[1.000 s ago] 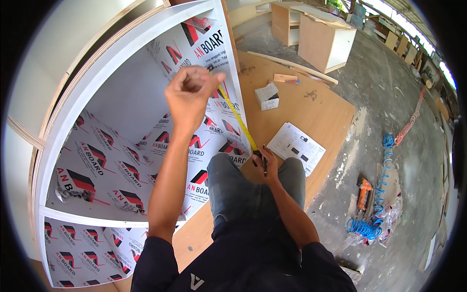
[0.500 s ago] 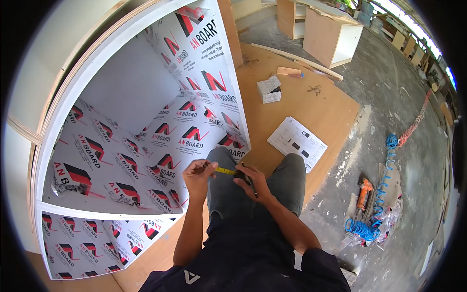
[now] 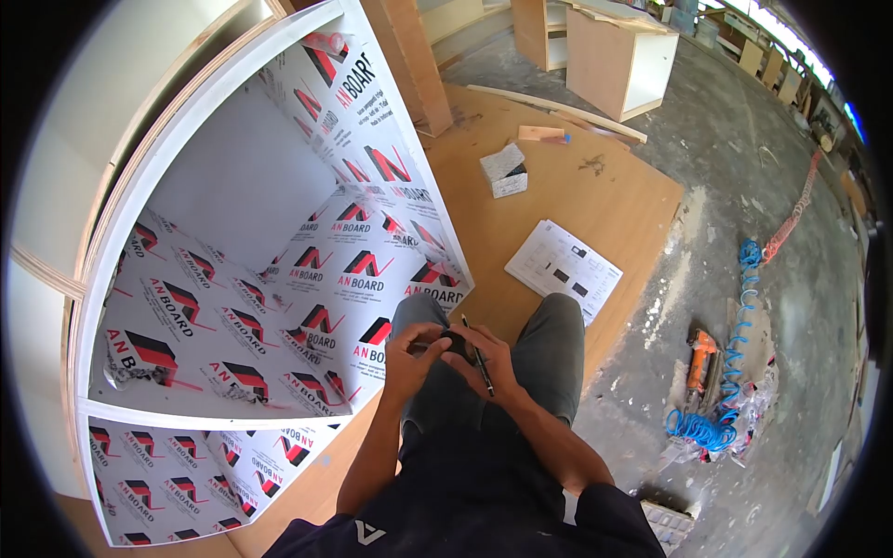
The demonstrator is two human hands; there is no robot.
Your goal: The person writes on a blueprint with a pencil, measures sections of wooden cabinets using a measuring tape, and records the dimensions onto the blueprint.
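Over my lap, my left hand (image 3: pixel 417 361) is closed, with its thumb and fingers at the left side of a dark tape measure (image 3: pixel 454 345). My right hand (image 3: pixel 493 358) wraps round the other side of the tape measure. A dark pen (image 3: pixel 482 366) is also in my right hand, lying slantwise across the fingers. No yellow blade shows between the hands. To the left stands a large cabinet box (image 3: pixel 251 167), lined with white sheets printed in red and black; its front edge is near my left knee.
Printed sheets (image 3: pixel 564 272) and a small patterned box (image 3: pixel 504 173) lie on the brown board (image 3: pixel 614 205). An orange air nailer (image 3: pixel 699 367) and a coiled blue hose (image 3: pixel 698 430) lie on the concrete floor at right. A wooden cabinet (image 3: pixel 614 60) stands behind.
My left hand has moved right, up to the tape measure, and the yellow blade that was stretched between the hands no longer shows. The view has shifted slightly.
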